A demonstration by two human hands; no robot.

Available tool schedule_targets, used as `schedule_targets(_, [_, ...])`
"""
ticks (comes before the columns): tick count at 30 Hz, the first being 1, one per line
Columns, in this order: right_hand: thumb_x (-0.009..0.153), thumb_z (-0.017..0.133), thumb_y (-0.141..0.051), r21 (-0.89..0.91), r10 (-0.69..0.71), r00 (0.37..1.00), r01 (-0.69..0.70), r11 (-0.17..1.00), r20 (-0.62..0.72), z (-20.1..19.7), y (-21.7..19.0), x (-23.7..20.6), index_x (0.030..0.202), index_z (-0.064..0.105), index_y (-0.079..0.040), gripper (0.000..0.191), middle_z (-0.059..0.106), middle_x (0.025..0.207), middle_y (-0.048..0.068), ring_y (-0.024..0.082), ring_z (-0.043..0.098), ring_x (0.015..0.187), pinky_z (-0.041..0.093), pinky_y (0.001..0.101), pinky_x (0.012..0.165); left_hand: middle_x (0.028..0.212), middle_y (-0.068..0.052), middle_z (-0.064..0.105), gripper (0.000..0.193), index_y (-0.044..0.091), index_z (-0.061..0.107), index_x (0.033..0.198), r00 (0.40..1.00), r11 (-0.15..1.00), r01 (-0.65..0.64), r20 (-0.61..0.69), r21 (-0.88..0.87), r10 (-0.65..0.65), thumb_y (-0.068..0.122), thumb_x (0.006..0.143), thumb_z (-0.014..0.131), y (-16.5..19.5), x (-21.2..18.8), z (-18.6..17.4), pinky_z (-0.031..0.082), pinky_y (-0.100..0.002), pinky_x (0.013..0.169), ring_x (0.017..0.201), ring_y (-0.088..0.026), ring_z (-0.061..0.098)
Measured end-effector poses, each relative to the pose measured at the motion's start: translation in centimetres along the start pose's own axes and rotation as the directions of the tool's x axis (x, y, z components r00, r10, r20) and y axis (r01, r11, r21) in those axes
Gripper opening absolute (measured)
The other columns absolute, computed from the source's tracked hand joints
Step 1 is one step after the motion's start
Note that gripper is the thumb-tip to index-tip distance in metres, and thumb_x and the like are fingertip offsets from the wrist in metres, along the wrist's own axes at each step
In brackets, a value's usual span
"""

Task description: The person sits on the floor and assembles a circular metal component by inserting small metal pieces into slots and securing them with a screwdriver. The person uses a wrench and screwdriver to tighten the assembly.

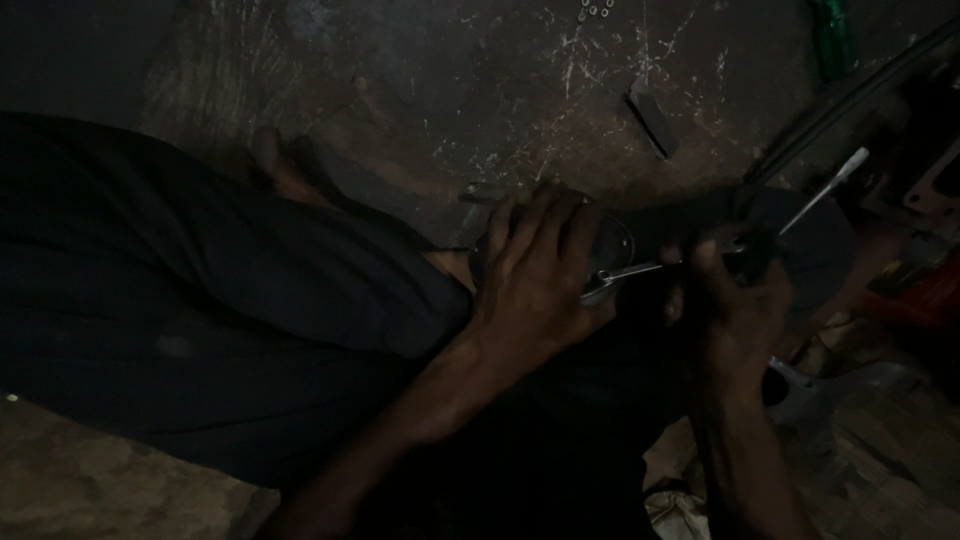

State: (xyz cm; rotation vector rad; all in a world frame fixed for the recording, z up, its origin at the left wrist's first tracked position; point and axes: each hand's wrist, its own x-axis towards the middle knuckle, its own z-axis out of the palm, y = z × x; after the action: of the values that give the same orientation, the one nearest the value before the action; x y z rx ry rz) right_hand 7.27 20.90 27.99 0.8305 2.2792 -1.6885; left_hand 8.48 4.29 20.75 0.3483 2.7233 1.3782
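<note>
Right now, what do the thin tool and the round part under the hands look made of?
Thin tool in the right hand: likely bare steel, bright silvery glint. Round part under the left hand: probably metal, dull grey sheen with a lit rim; too dark to be sure.

Scratched dark floor (480,110), small nuts (596,10) (top edge)

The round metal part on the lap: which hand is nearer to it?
Left. The left hand lies spread over the round metal part, touching it. The right hand is off to its side, gripping a thin metal tool.
</note>
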Motion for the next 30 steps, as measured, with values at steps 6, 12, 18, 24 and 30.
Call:
schedule_targets(6, [0.103, 0.067, -0.026, -0.024, -0.024, 1.000, 0.024, 0.999, -0.016, -0.3, 0.2, -0.3, 0.099, 0.060, -0.007, 0.021, 0.072, 0.087, 0.011, 0.012, 0.056, 0.053, 0.044, 0.0271, 0.046, 0.138, -0.028, 0.056, 0.085, -0.006, 0.053, 0.135, 1.000, 1.000, -0.011, 0.011, 0.015, 0.011, 0.036, 0.071, 0.090, 0.0, 0.0, -0.2, 0.029, -0.065, 0.117, 0.141, -0.044, 0.047])
schedule_targets(12, [0.106, 0.067, -0.023, -0.049, -0.104, 0.994, 0.102, 0.994, -0.033, -0.1, 0.4, -0.8, 0.099, 0.059, -0.005, 0.021, 0.069, 0.086, 0.012, 0.014, 0.061, 0.059, 0.045, 0.0277, 0.048, 0.137, -0.029, 0.057, 0.087, -0.006, 0.054, 0.133, 1.000, 1.000, -0.010, 0.021, 0.012, 0.010, 0.035, 0.067, 0.091, 0.1, 0.0, -0.2, 0.030, -0.065, 0.116, 0.139, -0.044, 0.048])
schedule_targets(18, [0.105, 0.067, -0.020, -0.043, -0.154, 0.986, 0.151, 0.988, -0.057, -0.1, 0.6, -1.4, 0.100, 0.059, -0.005, 0.018, 0.068, 0.083, 0.009, 0.013, 0.058, 0.056, 0.044, 0.0271, 0.049, 0.136, -0.028, 0.057, 0.084, -0.006, 0.055, 0.132, 1.000, 1.000, -0.011, -0.002, 0.014, 0.011, 0.033, 0.068, 0.091, 0.2, -0.1, -0.2, 0.031, -0.065, 0.115, 0.138, -0.044, 0.049])
schedule_targets(24, [0.113, 0.068, -0.016, -0.122, -0.281, 0.959, 0.275, 0.954, -0.036, -0.3, 1.3, -1.5, 0.101, 0.060, -0.001, 0.021, 0.064, 0.079, 0.009, 0.013, 0.060, 0.060, 0.052, 0.0284, 0.060, 0.135, -0.025, 0.059, 0.077, -0.003, 0.056, 0.132, 0.998, 1.000, -0.016, -0.057, 0.015, 0.017, 0.029, 0.070, 0.088, 0.2, -0.2, 0.2, 0.033, -0.064, 0.116, 0.138, -0.042, 0.051])
schedule_targets(30, [0.109, 0.068, -0.016, -0.158, -0.273, 0.959, 0.259, 0.953, -0.079, -0.3, 1.3, -1.7, 0.102, 0.061, -0.001, 0.018, 0.068, 0.086, 0.008, 0.015, 0.066, 0.069, 0.051, 0.0287, 0.059, 0.135, -0.025, 0.061, 0.074, -0.003, 0.055, 0.132, 0.999, 1.000, -0.001, -0.045, 0.020, 0.002, 0.027, 0.072, 0.086, 0.2, -0.2, 0.2, 0.034, -0.064, 0.116, 0.139, -0.042, 0.051])
